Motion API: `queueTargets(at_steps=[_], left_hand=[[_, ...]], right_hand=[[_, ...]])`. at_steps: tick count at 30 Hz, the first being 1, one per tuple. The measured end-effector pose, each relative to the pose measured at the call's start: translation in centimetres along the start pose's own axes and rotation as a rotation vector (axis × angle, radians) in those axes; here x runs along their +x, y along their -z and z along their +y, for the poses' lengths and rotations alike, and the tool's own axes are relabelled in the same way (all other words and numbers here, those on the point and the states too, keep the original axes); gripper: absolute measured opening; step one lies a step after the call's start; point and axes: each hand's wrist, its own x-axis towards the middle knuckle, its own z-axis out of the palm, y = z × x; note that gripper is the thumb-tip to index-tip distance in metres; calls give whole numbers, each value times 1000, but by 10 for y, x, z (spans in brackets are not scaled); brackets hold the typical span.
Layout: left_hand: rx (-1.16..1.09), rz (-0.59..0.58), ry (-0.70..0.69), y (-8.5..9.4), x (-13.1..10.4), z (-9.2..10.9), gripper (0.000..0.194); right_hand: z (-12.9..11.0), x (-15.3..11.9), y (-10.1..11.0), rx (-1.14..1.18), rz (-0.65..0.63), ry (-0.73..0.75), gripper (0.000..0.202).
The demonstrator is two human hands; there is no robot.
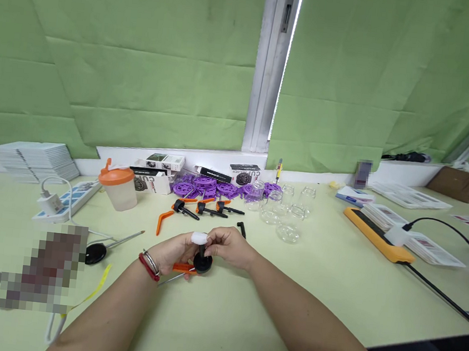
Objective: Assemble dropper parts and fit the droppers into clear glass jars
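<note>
My left hand (173, 254) is closed around an assembly with a black round cap (203, 264), an orange arm (183, 268) and a thin metal rod (171, 279) pointing down to the left. A white wrap or cover (199, 239) shows at this hand's thumb. From the other side, the fingers of my right hand (227, 245) pinch the dark upright stem above the cap. A small black angled piece (241, 230) lies just beyond my right hand. Farther back are several black-and-orange assemblies (209, 210) and a loose orange arm (165, 221).
Purple plastic parts (203, 187) are piled near the wall, beside clear jars (288, 233) and printed boxes (152, 182). To the left stand an orange-lidded cup (119, 187) and a white power strip (68, 202). An orange power strip (379, 235) with cables lies right.
</note>
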Motion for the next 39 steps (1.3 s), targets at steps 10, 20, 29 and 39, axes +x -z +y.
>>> queueTargets(at_steps=[10, 20, 29, 39], left_hand=[[4, 30, 14, 0, -1, 0, 40], [4, 39, 40, -2, -2, 2, 41], [-2, 21, 30, -1, -3, 3, 42], [7, 25, 15, 2, -1, 0, 38]], right_hand=[[2, 1, 0, 14, -3, -12, 25], [9, 2, 0, 5, -5, -18, 38], [6, 0, 2, 0, -40, -13, 41], [10, 1, 1, 40, -36, -7, 41]])
